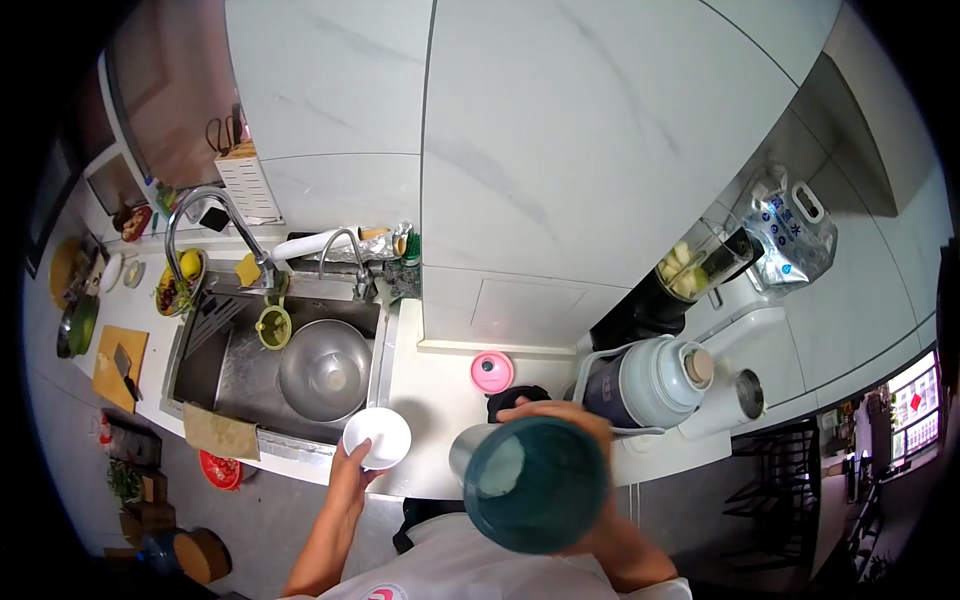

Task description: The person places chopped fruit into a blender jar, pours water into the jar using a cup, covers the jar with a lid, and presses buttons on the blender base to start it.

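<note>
My left hand (349,470) is closed on the rim of a small white bowl (378,438), thumb over its edge, at the counter's front edge by the sink. My right hand (596,425) is wrapped round a large cylindrical container (535,485) close to the camera. Its near end is dark green and round, and a silvery side shows at the left. I cannot tell what kind of container it is or whether anything is inside. A pink round lid (492,372) lies on the counter behind it, beside a black object partly hidden by my right hand.
The sink (222,350) at left holds a steel bowl (325,370) and a green strainer (273,327) under the faucet (215,200). A cutting board (120,365) with a knife lies farther left. At right stand a pale jug (655,383) and a blender (690,270) containing pale pieces.
</note>
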The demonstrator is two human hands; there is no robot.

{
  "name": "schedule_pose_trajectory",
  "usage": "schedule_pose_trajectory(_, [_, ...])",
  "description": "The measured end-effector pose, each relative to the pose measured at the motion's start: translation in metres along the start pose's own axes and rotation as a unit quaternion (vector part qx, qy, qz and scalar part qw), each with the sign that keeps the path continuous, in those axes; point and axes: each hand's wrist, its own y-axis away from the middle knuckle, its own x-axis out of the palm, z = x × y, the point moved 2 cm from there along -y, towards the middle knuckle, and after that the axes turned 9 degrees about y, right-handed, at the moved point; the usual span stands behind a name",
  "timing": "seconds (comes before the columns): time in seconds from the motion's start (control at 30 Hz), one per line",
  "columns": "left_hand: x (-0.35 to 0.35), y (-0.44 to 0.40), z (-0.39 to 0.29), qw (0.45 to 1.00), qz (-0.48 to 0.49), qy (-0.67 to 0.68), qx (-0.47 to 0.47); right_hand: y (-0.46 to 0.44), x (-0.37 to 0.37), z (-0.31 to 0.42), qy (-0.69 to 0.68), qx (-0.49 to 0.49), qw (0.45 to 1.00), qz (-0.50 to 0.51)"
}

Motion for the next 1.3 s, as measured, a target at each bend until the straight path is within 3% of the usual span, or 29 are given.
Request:
schedule_pose_trajectory(0.1, [-0.001, -0.024, 0.005, 1.000, 0.000, -0.015, 0.012, 0.029, 0.025, -0.028, -0.076, 0.081, 0.993, 0.041])
schedule_pose_trajectory(0.17, [-0.001, -0.038, 0.007, 0.999, 0.007, -0.032, 0.013, 0.050, 0.048, -0.054, -0.106, 0.185, 0.975, 0.063])
schedule_pose_trajectory(0.3, [0.011, -0.050, 0.001, 0.999, 0.012, -0.039, 0.006, 0.093, 0.084, -0.115, -0.064, 0.245, 0.964, 0.082])
schedule_pose_trajectory(0.67, [-0.012, -0.035, 0.023, 1.000, -0.018, -0.023, 0.001, 0.100, 0.132, -0.195, -0.024, 0.251, 0.967, -0.011])
schedule_pose_trajectory(0.87, [-0.020, -0.012, 0.034, 0.997, -0.043, -0.023, -0.054, 0.091, 0.164, -0.239, -0.008, 0.234, 0.971, -0.047])
schedule_pose_trajectory(1.3, [-0.023, 0.002, 0.052, 0.994, -0.036, -0.052, -0.087, 0.071, 0.185, -0.267, 0.006, 0.241, 0.964, -0.113])
